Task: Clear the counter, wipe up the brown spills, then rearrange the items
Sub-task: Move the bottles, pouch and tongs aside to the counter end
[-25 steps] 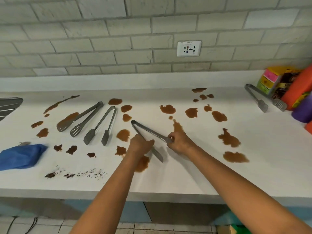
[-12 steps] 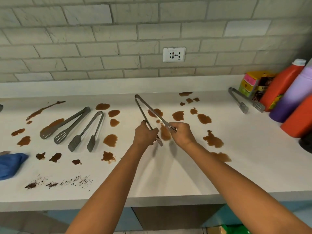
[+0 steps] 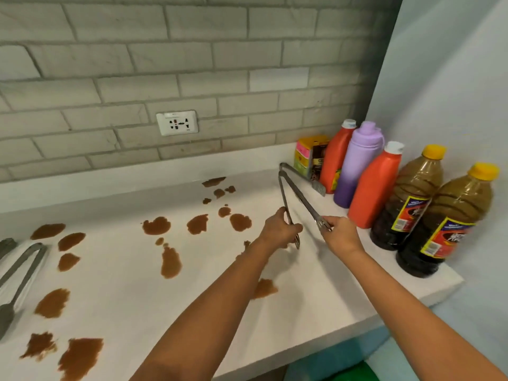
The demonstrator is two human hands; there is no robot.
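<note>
Both my hands hold one pair of metal tongs (image 3: 297, 196) above the white counter (image 3: 316, 284), its hinge pointing toward the back right corner. My left hand (image 3: 280, 232) grips one arm of the tongs and my right hand (image 3: 339, 236) pinches the tip of the other arm. A second pair of tongs (image 3: 317, 185) lies on the counter beside the bottles, partly hidden behind the held pair. Several brown spills (image 3: 170, 259) are scattered across the counter from the middle to the left.
At the right stand two orange bottles (image 3: 375, 188), a purple bottle (image 3: 357, 163), two brown bottles with yellow caps (image 3: 445, 224) and a colourful box (image 3: 310, 155). Another pair of tongs (image 3: 19, 279) lies at the left edge. The counter ends at the right wall.
Both hands have carried the tongs up off the counter and to the right, toward the bottles. The view has swung right, so the blue cloth and most left tongs are out of sight.
</note>
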